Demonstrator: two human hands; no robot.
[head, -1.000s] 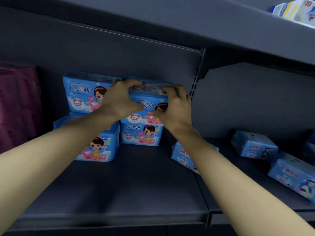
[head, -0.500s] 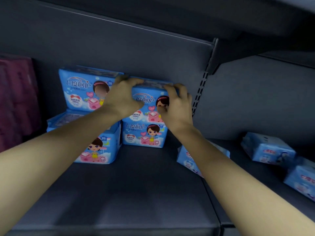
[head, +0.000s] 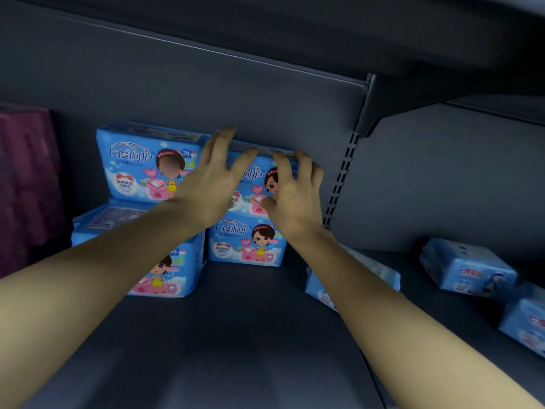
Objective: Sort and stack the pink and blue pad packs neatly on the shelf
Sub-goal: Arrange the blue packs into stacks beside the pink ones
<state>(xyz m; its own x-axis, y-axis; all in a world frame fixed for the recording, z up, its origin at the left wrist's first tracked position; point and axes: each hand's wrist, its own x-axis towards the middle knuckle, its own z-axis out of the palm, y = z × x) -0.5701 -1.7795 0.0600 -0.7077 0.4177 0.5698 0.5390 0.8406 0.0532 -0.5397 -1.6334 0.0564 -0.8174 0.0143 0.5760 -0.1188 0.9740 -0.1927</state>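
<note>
Head view: the top blue pack [head: 255, 184] is sitting square on the lower pack [head: 247, 243] between both hands, with a second stack [head: 141, 166] just beside the left hand [head: 212, 181]. Loose blue packs [head: 469, 267] are lying unsorted to the right of the right hand [head: 295, 190]; pink packs [head: 26, 172] are standing far left. The left hand's fingers, curled on the pack half a second ago, are now spreading straight, while the right hand's bent fingers are still pinching the pack's top edge

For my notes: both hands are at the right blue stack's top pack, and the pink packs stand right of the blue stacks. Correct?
No: the head view shows the pink packs left of the blue stacks. The left hand and right hand are at that top pack.
</note>
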